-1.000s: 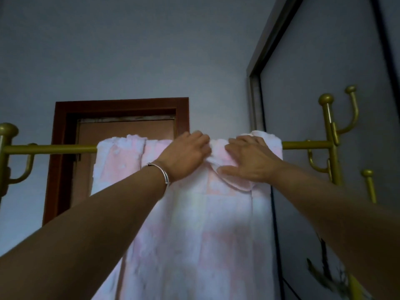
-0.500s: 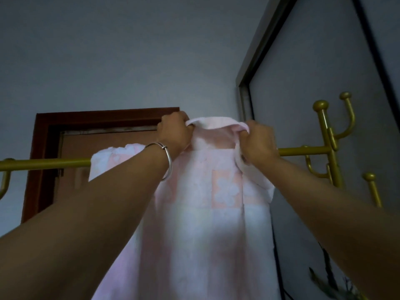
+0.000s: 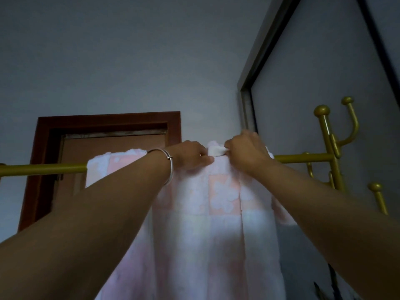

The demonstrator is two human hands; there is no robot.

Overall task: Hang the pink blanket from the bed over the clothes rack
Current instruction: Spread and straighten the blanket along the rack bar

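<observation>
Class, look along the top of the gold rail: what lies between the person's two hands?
In the head view, a small bunched fold of the pink blanket lies between the left hand and right hand, above the gold rail.

A plain grey-blue painted wall fills the upper left of the frame under dim, even light. At lower left a reddish-brown wooden door frame is seen around a lighter brown door. At right, a large grey panel edged by a dull metal frame rises diagonally.
</observation>
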